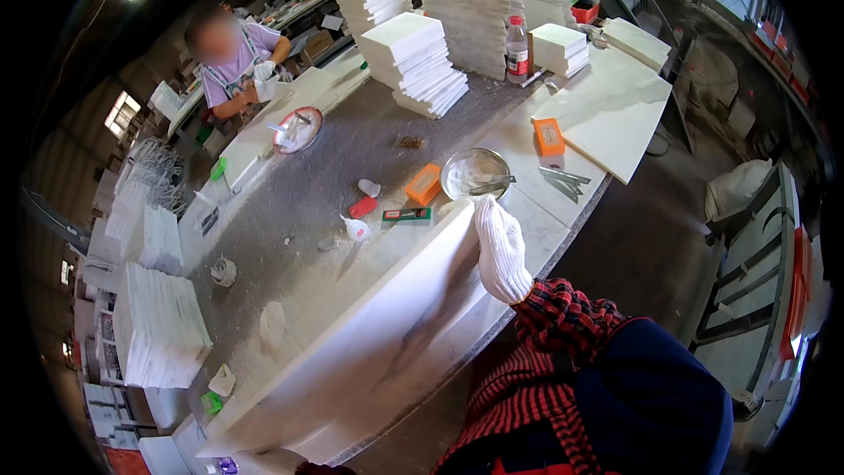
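Right arm (forward), hand on slab

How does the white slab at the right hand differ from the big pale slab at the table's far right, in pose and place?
The tilted slab is raised at a slant, while the flat slab lies level. The gloved right hand touches the tilted slab; no hand touches the flat slab. The tilted slab is near the person, the flat slab farther off. Both are pale and broad.
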A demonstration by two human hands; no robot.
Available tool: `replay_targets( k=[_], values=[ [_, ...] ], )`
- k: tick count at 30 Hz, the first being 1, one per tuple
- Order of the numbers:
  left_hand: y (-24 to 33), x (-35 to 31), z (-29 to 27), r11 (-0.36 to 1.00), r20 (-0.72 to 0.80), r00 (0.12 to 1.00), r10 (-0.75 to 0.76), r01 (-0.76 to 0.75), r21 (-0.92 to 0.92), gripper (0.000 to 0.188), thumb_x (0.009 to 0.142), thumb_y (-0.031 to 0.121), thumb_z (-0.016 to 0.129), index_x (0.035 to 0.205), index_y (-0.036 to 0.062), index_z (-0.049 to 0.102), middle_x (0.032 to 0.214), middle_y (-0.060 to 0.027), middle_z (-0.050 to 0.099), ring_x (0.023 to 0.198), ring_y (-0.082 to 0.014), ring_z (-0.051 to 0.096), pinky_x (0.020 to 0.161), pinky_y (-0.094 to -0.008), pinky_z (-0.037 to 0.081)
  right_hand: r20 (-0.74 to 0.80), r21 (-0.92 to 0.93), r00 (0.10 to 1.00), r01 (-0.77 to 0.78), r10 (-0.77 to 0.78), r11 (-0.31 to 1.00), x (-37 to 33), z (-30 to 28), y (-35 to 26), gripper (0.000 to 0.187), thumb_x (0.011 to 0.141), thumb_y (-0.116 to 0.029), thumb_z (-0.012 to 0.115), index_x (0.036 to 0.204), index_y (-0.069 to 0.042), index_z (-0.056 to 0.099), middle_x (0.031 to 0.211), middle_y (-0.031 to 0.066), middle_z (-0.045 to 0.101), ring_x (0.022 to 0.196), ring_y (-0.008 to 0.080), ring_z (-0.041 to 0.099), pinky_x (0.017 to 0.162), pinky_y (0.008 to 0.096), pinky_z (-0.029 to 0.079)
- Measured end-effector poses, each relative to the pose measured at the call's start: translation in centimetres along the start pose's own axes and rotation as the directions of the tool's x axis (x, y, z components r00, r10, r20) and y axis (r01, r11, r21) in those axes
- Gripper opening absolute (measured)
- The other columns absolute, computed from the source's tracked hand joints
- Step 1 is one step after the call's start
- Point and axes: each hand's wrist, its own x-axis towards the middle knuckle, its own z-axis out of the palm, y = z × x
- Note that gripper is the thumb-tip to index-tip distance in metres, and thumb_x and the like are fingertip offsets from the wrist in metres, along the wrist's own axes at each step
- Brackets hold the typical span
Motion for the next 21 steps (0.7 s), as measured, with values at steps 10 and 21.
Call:
replay_targets(
  k=[10, 21],
  values=[
    [32.3, -12.6, 3.9, 0.752, 0.025, 0.753, 0.657, -0.658, 0.043, 0.064, 0.093, 0.042, 0.063, 0.139, -0.0012, 0.051, 0.123, -0.0164, 0.064, 0.110, -0.0341, 0.061, 0.099, -0.0450, 0.049, 0.121, 0.037, 0.960, -0.258, 0.252, 0.965, 0.2, -0.1, -2.7, 0.018, 0.107, -0.015, 0.060, 0.110, 0.002, 0.065, 0.099, -0.0029, 0.062, 0.092, 0.0040, 0.052, 0.082, 0.0213, 0.046],
    [42.0, -29.0, 15.6, 0.443, 0.545, 0.377, 0.749, -0.896, 0.011, 0.050, 0.061, 0.047, 0.091, 0.086, 0.0105, 0.067, 0.087, -0.0073, 0.065, 0.087, -0.0333, 0.057, 0.083, -0.0465, 0.044, 0.510, -0.467, 0.718, -0.231, 0.474, 0.854, 18.7, -9.3, -5.4, 0.022, 0.101, -0.016, 0.067, 0.113, 0.001, 0.073, 0.103, 0.0015, 0.074, 0.096, 0.0091, 0.066, 0.085, 0.0288, 0.055]
  ],
)
